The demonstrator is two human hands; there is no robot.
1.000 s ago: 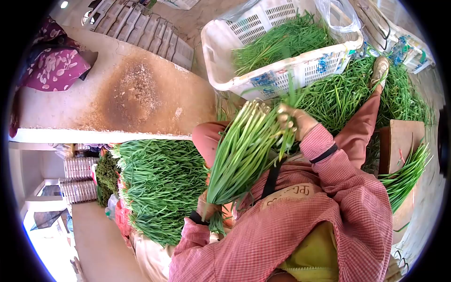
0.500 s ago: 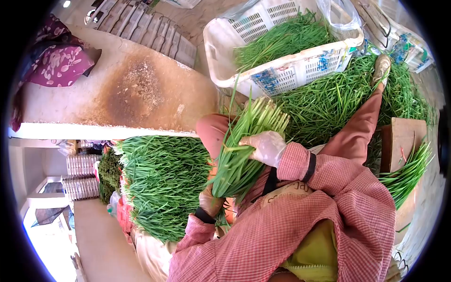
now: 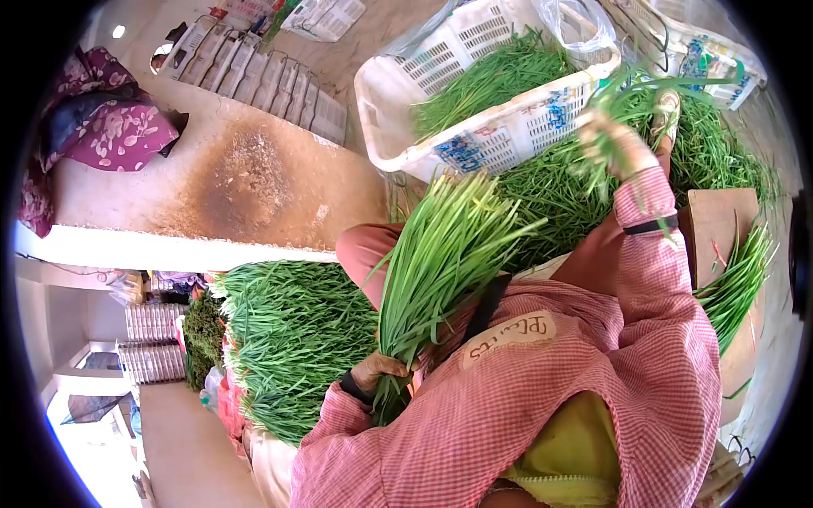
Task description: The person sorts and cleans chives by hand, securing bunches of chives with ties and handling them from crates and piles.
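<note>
My left hand (image 3: 381, 371) is closed around the leafy lower end of a bunch of garlic chives (image 3: 449, 254), whose pale stem ends fan out upward. Away to the right, my right hand (image 3: 616, 146), in a thin glove, is smeared by motion. It has some loose chive leaves (image 3: 631, 106) in its fingers, above a large heap of loose chives (image 3: 555, 190). Beside my left hand stand tightly packed chives (image 3: 292, 339) with their leaves upright.
A white plastic crate (image 3: 508, 110) holding chives stands beyond the heap. At left is a stained slab (image 3: 330, 190) with a purple patterned cloth (image 3: 118, 127). A brown board (image 3: 720, 229) with another chive bunch (image 3: 737, 279) lies right. Stacked crates (image 3: 271, 85) stand behind.
My right hand has let go of the bunch's middle and swung up and right over the heap, with loose leaves in it. The left hand still grips the bunch, whose stems have fanned out.
</note>
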